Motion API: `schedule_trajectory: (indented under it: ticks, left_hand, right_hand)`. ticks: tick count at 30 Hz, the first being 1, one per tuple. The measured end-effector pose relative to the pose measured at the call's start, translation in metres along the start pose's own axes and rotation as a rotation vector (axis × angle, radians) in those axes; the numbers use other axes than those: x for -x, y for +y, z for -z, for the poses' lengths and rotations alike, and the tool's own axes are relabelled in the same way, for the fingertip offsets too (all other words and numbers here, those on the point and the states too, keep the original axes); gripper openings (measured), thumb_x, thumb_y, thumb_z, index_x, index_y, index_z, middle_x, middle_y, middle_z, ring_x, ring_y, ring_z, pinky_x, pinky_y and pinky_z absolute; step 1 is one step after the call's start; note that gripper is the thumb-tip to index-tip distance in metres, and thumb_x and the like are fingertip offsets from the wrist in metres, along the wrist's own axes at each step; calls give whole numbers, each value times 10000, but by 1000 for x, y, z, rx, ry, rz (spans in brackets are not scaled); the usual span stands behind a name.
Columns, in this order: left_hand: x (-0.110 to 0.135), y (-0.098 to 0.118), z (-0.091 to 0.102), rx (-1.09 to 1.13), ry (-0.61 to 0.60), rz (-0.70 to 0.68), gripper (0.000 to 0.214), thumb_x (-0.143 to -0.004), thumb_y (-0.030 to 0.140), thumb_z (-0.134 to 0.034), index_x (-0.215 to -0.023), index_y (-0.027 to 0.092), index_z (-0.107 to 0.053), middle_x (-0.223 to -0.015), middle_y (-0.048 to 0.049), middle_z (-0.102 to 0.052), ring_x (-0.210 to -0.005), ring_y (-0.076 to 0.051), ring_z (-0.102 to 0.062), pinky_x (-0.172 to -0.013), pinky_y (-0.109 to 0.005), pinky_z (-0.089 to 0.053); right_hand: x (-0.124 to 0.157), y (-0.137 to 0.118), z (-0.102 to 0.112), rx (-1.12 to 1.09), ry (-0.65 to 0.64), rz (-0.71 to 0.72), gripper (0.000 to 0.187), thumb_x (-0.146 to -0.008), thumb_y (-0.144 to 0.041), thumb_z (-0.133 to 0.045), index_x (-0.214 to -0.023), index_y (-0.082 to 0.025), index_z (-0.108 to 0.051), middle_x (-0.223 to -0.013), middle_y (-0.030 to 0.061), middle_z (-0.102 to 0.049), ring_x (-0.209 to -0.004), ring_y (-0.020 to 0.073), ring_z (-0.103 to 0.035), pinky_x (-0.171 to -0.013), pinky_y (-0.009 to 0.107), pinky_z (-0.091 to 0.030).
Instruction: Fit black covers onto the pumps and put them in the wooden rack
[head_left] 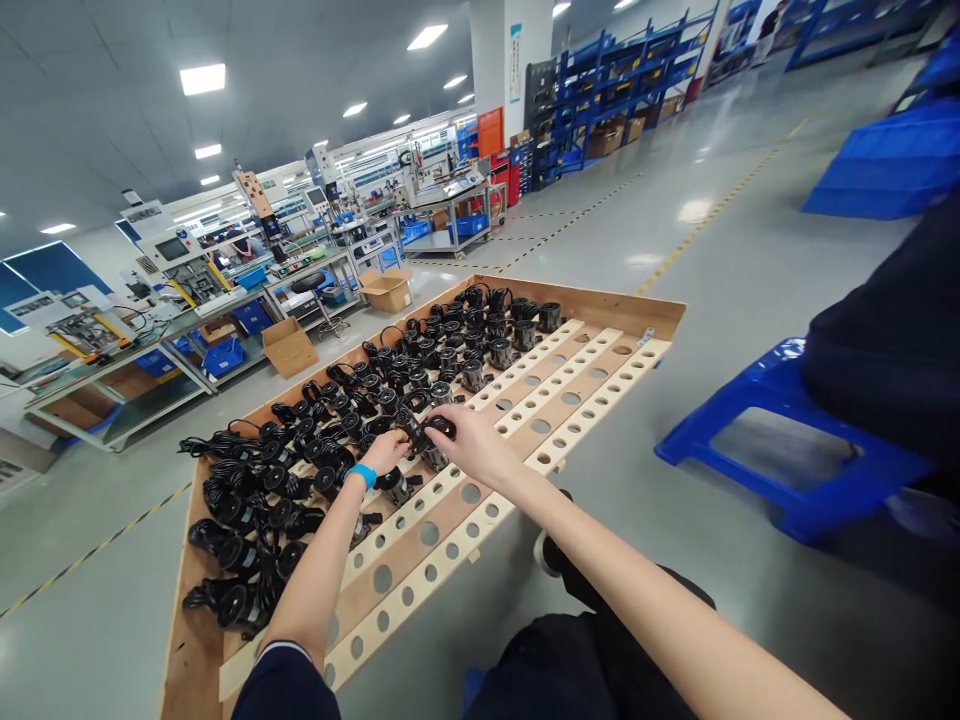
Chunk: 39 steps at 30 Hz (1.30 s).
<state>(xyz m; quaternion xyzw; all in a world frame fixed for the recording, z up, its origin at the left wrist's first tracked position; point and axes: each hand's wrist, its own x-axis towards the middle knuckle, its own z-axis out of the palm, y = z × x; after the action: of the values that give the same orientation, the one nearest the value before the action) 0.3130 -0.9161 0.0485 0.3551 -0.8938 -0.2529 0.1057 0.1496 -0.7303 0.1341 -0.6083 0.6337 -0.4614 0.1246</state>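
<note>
A wooden tray (600,300) lies in front of me, with pale slats (570,400) full of round holes. Many small black motors with coiled cables (420,375) stand in the holes on the tray's far half. My left hand (386,450), with a blue wristband (363,474), is closed around one black motor (409,425) in the middle rows. Beside it, my right hand (469,440) pinches a black part (440,427). Both hands meet over the same spot at the edge of the filled rows.
A blue plastic stool (795,450) stands to the right, with a person in dark clothes (892,340) seated beyond it. Cardboard boxes (289,347) and workbenches with machines (150,330) line the left. Blue shelving (622,80) stands at the back.
</note>
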Motion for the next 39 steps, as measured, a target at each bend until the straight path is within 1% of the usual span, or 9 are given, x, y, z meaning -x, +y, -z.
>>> schedule_trajectory:
  ticks: [13,18,21,24,27,29,32,35,39]
  left_hand:
    - [-3,15,1,-203,-67,26,229,-954,353,-633,-905,130,-652,-879,-22,-669,-801,-151,-647,-783,-341,-556]
    - [27,39,41,-223,116,57,222,-953,263,-560,-799,160,-682,-758,-76,-671,-783,-205,-645,-761,-316,-484]
    - [56,64,67,-201,221,-6,299,-1000,344,-440,-1061,179,-682,-876,-75,-683,-804,-201,-635,-764,-300,-468]
    - [74,89,73,-187,135,-219,414,-859,436,-675,-1189,190,-636,-1003,-61,-666,-852,-215,-623,-778,-299,-473]
    - [76,97,66,-176,145,-192,402,-786,387,-761,-1102,165,-650,-857,-35,-649,-825,-236,-619,-772,-315,-466]
    - [74,93,65,-67,167,-137,344,-824,375,-724,-1078,157,-644,-810,-27,-650,-781,-219,-617,-741,-308,-469]
    - [74,81,74,207,129,-170,430,-833,394,-711,-1171,155,-598,-1022,-76,-701,-896,-224,-640,-782,-313,-498]
    - [77,72,88,348,110,-185,508,-847,413,-697,-1268,166,-554,-1195,-116,-685,-1035,-245,-631,-880,-358,-508]
    - [77,60,96,426,72,-184,577,-879,444,-668,-1359,174,-496,-1204,-122,-684,-1061,-242,-624,-924,-382,-501]
  right_hand:
    - [-6,-16,-10,204,-80,35,171,-939,-219,-593,-1071,-161,-684,-1052,116,-707,-992,256,-653,-855,325,-469]
    - [-10,-14,-11,174,-67,41,178,-928,-231,-619,-1081,-170,-687,-1081,118,-715,-1025,256,-654,-895,324,-467]
    - [-13,-20,-13,172,-62,38,168,-914,-235,-635,-1055,-170,-698,-1053,112,-725,-1009,256,-658,-891,323,-467]
    - [-16,-31,-17,112,-53,21,123,-898,-221,-627,-973,-181,-715,-977,82,-740,-923,233,-668,-828,302,-467]
    - [-16,-34,-21,-34,-25,30,174,-926,-308,-606,-969,-183,-719,-906,53,-736,-828,200,-661,-758,276,-461]
    - [-15,-26,-23,-106,44,20,301,-987,-422,-514,-1023,-195,-708,-916,45,-727,-825,187,-656,-756,268,-463]
    - [-16,2,-31,20,94,-25,432,-1060,-418,-311,-1126,-192,-673,-1065,89,-714,-993,210,-651,-880,301,-467]
    - [-18,33,-47,173,-14,-22,321,-1024,-259,-420,-1252,-164,-625,-1285,141,-649,-1221,246,-574,-1047,361,-414]
    - [-22,59,-70,209,-138,16,435,-924,-174,-599,-1357,-149,-563,-1443,162,-546,-1369,262,-465,-1139,411,-355]
